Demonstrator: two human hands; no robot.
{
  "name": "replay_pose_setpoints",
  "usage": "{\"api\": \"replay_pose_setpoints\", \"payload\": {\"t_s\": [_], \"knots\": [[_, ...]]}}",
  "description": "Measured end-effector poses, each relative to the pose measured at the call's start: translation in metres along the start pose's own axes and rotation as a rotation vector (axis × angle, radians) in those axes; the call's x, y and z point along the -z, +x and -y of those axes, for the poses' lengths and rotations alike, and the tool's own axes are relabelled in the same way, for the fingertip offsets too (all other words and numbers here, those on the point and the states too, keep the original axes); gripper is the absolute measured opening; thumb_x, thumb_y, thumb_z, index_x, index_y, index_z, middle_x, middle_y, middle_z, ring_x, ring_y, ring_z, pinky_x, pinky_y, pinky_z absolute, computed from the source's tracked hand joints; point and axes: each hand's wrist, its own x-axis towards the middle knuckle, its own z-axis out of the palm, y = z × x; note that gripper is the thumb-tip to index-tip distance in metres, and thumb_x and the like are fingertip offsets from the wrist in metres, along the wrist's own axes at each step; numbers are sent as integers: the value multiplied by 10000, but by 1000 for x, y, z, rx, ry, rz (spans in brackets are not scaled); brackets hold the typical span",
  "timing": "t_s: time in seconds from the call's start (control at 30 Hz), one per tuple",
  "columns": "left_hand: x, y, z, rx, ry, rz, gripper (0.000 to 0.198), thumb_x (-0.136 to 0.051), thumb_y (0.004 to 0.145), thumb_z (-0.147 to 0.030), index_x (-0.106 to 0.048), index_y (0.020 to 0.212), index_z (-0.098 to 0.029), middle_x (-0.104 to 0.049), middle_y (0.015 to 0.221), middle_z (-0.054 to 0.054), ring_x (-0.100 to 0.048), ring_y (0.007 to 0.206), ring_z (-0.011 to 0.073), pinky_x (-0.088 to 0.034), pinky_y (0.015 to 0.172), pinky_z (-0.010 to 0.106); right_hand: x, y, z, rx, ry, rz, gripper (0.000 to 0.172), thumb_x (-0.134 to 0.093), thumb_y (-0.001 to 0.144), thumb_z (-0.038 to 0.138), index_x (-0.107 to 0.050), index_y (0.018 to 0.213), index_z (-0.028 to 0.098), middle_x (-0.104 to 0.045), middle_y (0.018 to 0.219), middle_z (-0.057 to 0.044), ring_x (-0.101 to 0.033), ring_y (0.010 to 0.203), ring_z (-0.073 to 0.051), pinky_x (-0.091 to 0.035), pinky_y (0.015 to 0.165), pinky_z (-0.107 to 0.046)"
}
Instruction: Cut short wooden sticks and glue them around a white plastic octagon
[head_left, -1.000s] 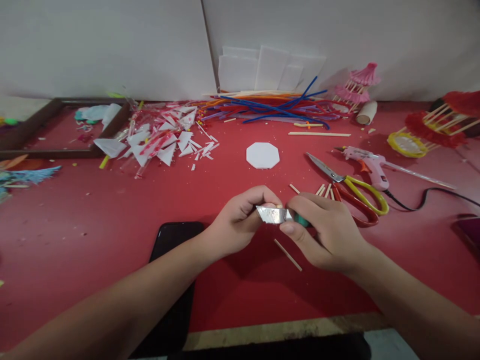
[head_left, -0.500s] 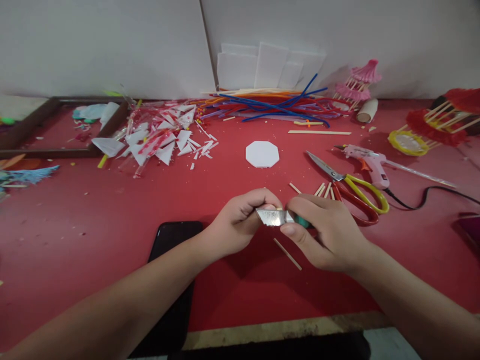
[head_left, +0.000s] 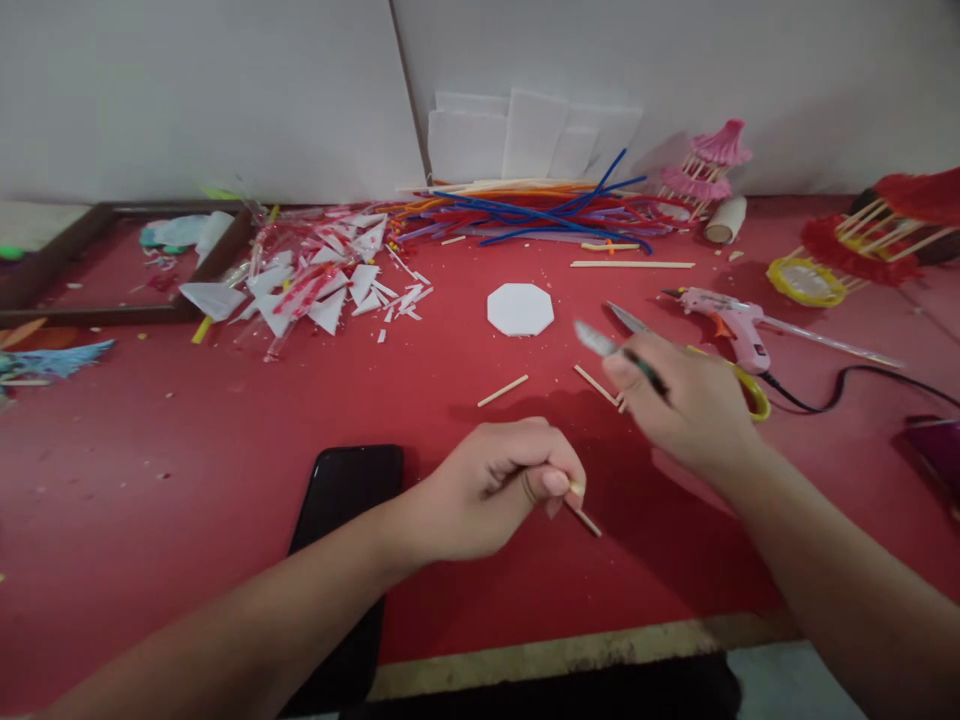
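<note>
My left hand [head_left: 495,485] is closed in a pinch near the table's front, thumb and fingers holding a short wooden stick piece [head_left: 574,489]; a longer thin stick [head_left: 586,520] lies on the red table just right of it. My right hand [head_left: 690,405], blurred by motion, is closed around a small knife [head_left: 607,345] with a silver blade and green handle, raised above the scissors. A cut stick piece [head_left: 502,390] lies on the table between the hands and the white octagon [head_left: 520,309].
A black phone [head_left: 345,520] lies under my left forearm. Yellow-handled scissors [head_left: 739,385], a pink glue gun [head_left: 731,320] with its cable, more stick bits, pipe cleaners [head_left: 540,215], paper scraps [head_left: 322,275], a wooden frame [head_left: 112,260] and small lantern models [head_left: 870,240] crowd the back.
The hands have parted. My right hand swung the knife up and right toward the scissors. My left hand dropped toward the table's front with a stick bit; a cut piece now lies on the table.
</note>
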Motion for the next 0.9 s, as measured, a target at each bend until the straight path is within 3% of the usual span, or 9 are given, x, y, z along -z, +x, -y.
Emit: {"api": "replay_pose_setpoints", "payload": {"t_s": [0.1,0.27,0.4,0.5,0.9], "knots": [[0,0,4,43,-28,-114,296,-558,989,-396,-624,816,-164,-616,688,15,-574,639,107,-472,645,220,2,2,-5,-12,61,-73,362,-406,1010,439,-436,719,226,-439,552,34,-432,503,-123,-276,522,-263],[1,6,11,65,-112,-315,137,-663,921,-267,-608,837,-175,-663,748,3,-634,714,109,-507,721,220,-4,-7,17,159,193,21,325,-427,1003,432,-486,772,211,-481,607,35,-459,529,-109,-304,525,-244],[0,7,9,68,-112,-319,68,-642,874,-118,-623,840,-174,-666,779,-5,-607,688,88,-476,661,188,-6,-13,28,218,201,82,312,-447,992,434,-503,791,202,-496,646,34,-436,548,-102,-279,524,-246],[0,6,9,66,-104,-301,155,-602,829,-28,-632,857,-177,-673,802,-7,-604,691,82,-458,642,180,-6,-14,28,242,187,96,308,-454,988,432,-500,792,200,-490,650,35,-418,559,-102,-269,531,-250],[1,9,9,89,-129,-306,235,-596,753,41,-649,819,-178,-673,780,-21,-602,694,83,-459,654,183,-5,-15,30,245,199,115,329,-444,995,450,-499,791,198,-449,634,48,-391,542,-97,-256,520,-249]]}}
